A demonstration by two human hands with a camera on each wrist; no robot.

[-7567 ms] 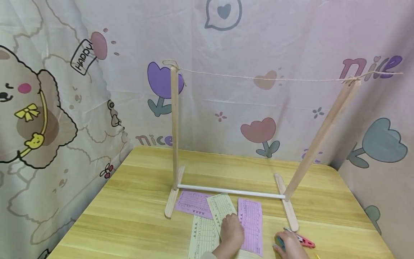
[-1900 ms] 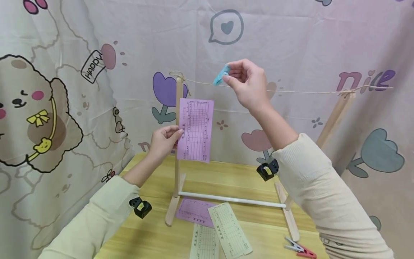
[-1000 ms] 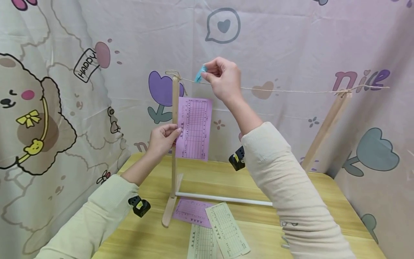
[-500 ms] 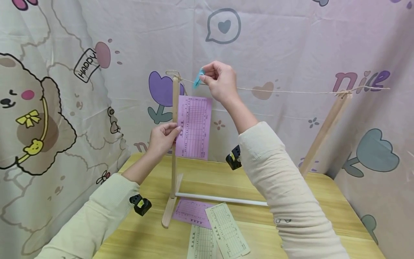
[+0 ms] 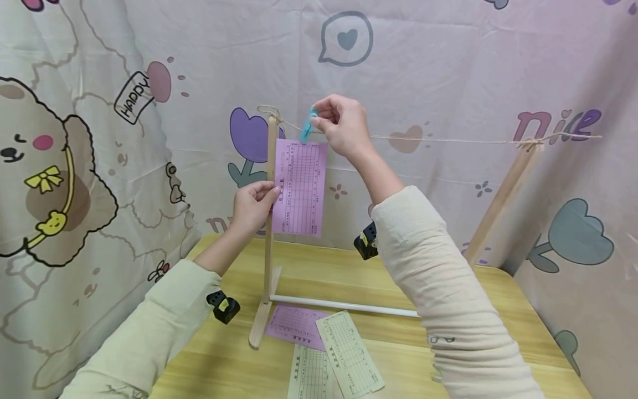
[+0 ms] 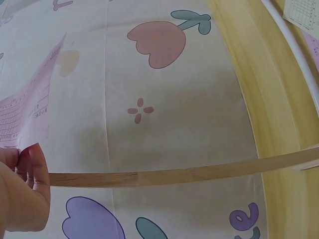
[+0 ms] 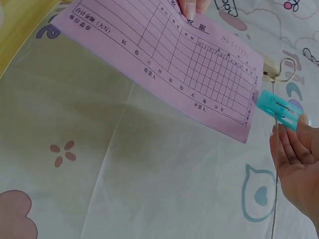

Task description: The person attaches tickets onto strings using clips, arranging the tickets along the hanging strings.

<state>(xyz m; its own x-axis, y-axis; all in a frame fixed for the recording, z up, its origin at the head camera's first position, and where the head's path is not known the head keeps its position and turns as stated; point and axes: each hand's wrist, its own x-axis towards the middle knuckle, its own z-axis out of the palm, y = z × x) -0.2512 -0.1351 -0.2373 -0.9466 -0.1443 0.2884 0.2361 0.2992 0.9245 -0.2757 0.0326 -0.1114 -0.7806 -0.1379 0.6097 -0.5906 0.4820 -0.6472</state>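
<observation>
My left hand [image 5: 251, 205] pinches the left edge of a pink printed receipt slip [image 5: 299, 188], held upright beside the left wooden post [image 5: 269, 249]. Thumb and fingers of my right hand [image 5: 344, 124] squeeze a teal clothespin [image 5: 307, 126] at the string [image 5: 423, 138]. In the right wrist view, the tip of the clothespin [image 7: 279, 109] is right at the slip's top edge, and the string runs past its middle. The left wrist view shows the left hand [image 6: 25, 189] close to the post, the slip [image 6: 35, 107] bending away above the fingers.
A second pink slip [image 5: 296, 324] and two pale green slips, one on top [image 5: 349, 352], lie overlapping on the wooden table [image 5: 219, 354]. A white rod [image 5: 349, 305] joins the stand's feet. The right post [image 5: 503, 202] leans behind the right sleeve [image 5: 448, 288].
Earlier the hands were down at the slips and clothespins. Both rose with a pink slip and the teal clothespin; the clothespin moved left and down to the string, and the slip came up to it.
</observation>
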